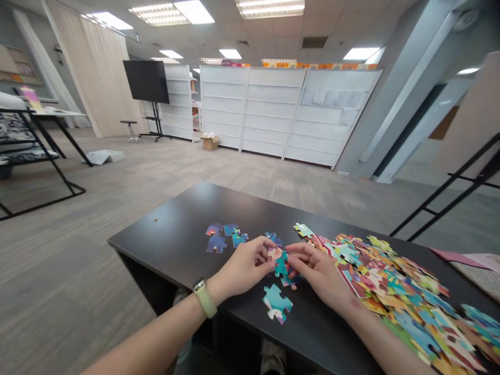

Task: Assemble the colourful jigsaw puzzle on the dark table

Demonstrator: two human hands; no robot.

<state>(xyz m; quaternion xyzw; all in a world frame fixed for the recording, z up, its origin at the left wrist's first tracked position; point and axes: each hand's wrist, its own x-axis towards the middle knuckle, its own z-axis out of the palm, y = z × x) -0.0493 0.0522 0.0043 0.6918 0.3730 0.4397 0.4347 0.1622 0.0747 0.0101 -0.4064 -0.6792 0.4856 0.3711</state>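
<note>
Both hands meet over a dark table. My left hand point(244, 268), with a watch on a pale green strap at its wrist, pinches a puzzle piece point(280, 264) coloured pink, teal and red. My right hand point(320, 271) has its fingertips closed on the right side of the same small cluster; the fingers partly cover how the pieces join. A teal puzzle piece point(276, 301) with a white and purple part lies just in front of the hands. Behind the fingers sits a dark blue piece point(273, 238). Several blue and purple pieces point(216, 239) lie to the left.
A large heap of mixed puzzle pieces point(390, 281) covers the right of the black table point(187, 213). Papers with a pink edge point(461, 258) lie at the far right. Beyond stand white shelves point(273, 109), a screen on a stand point(146, 80) and a cardboard box point(210, 141).
</note>
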